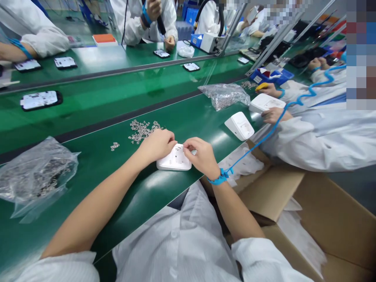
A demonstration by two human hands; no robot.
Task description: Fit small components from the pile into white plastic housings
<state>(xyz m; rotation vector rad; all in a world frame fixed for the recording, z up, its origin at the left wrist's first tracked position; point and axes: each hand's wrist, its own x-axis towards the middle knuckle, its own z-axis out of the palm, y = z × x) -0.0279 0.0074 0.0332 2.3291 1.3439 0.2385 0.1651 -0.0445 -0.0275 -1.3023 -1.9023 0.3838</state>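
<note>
A white plastic housing (174, 161) with small openings on its face rests on the green bench in front of me. My left hand (158, 145) is closed over its upper left side, fingertips at the top edge. At the upper right of the housing, my right hand (202, 155) has thumb and fingers pinched together; whatever lies between them is too small to make out. A blue wrist strap (219, 177) with a coiled cord circles my right wrist. Just beyond my left hand lies a loose pile of small clear or metallic parts (140, 131), a few apart to its left.
Bags of small parts lie left (38, 176) and farther back (226, 96). A second white housing (240, 126) stands to the right, near a co-worker's hands (274, 113). An open cardboard box (273, 192) is below right. Beyond runs a green belt (117, 84) with circuit-board units.
</note>
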